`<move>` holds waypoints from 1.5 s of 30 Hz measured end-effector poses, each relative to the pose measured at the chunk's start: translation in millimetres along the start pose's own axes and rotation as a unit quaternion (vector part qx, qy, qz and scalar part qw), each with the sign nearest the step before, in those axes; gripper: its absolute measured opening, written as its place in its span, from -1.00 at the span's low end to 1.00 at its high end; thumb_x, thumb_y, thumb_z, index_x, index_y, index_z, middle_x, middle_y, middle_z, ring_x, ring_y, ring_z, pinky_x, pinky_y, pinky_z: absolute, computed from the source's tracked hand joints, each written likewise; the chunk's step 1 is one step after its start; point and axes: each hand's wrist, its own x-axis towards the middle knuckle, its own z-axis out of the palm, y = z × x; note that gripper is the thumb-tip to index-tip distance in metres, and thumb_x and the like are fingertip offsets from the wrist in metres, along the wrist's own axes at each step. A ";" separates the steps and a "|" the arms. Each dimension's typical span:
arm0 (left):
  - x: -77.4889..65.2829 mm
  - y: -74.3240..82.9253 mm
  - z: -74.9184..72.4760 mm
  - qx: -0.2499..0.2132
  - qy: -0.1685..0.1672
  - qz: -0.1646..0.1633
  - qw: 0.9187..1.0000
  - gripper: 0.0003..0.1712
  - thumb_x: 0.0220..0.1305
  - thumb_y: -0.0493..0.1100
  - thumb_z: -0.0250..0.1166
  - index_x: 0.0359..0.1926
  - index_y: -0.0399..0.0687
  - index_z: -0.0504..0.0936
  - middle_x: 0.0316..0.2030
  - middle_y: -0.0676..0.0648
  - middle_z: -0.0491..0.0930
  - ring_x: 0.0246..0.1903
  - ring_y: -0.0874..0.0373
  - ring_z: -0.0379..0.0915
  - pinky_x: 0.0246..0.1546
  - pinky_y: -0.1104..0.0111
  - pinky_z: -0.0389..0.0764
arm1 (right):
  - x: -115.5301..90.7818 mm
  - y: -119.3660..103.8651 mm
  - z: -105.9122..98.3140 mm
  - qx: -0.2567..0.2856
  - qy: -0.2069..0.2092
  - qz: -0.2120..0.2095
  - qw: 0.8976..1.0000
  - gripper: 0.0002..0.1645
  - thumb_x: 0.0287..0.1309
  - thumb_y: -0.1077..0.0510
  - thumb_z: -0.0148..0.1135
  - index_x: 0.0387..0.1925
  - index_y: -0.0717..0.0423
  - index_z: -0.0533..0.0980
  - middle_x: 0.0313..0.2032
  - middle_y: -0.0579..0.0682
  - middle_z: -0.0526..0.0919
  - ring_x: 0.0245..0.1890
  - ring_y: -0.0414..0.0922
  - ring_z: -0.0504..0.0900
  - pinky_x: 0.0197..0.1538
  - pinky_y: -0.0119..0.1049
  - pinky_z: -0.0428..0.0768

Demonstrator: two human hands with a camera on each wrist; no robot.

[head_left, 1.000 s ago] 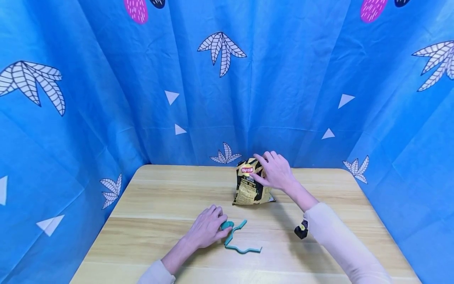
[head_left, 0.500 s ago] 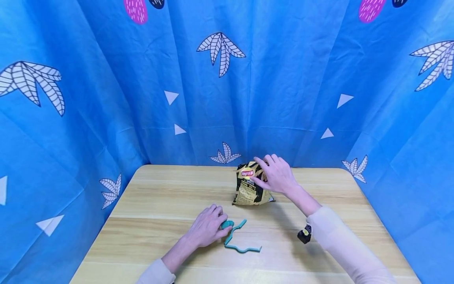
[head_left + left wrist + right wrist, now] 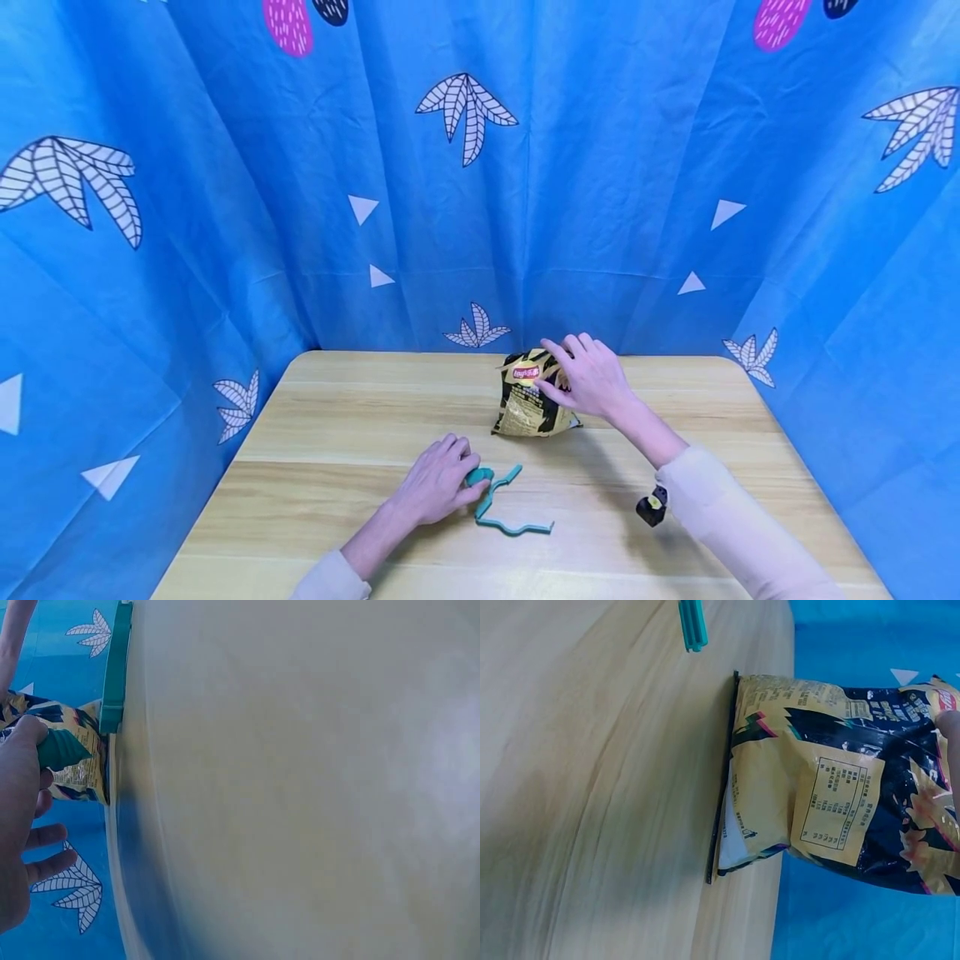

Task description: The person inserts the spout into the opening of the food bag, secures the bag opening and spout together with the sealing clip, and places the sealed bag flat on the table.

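Since a second ago, the top of the chip bag (image 3: 523,408) has sunk a little, and the right hand (image 3: 596,379) has come down with it. That bag stands upright toward the table's 12 o'clock, its long axis running from base to top. Its body lies at 8 o'clock from the right hand, which is the nearer one and pinches the top, thumb on the front; the fingertips behind are hidden. Well apart, the left hand (image 3: 438,483) pinches a teal cap (image 3: 480,476) between thumb and finger; from there the bag lies at 2 o'clock. Just beside the cap, a teal strip (image 3: 513,533) rests bent, one arm pointing between 1 and 2 o'clock, the other to 3; whether they join, I cannot tell. A black camera (image 3: 652,506) sits by the right cuff. Beyond the wooden table (image 3: 322,417) hangs a blue curtain (image 3: 600,208).
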 end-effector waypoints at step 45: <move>59.0 -42.1 -62.5 0.040 0.012 0.063 0.997 -0.64 0.44 0.23 0.27 -0.33 0.10 0.53 -0.29 0.04 0.50 -0.28 0.17 0.31 -0.29 0.40 0.42 | -6.5 -9.0 -8.5 0.004 0.009 -0.016 1.000 -0.23 0.24 -0.42 0.17 0.16 0.08 0.66 -0.34 0.03 0.59 -0.44 -0.02 0.45 -0.47 -0.26 0.34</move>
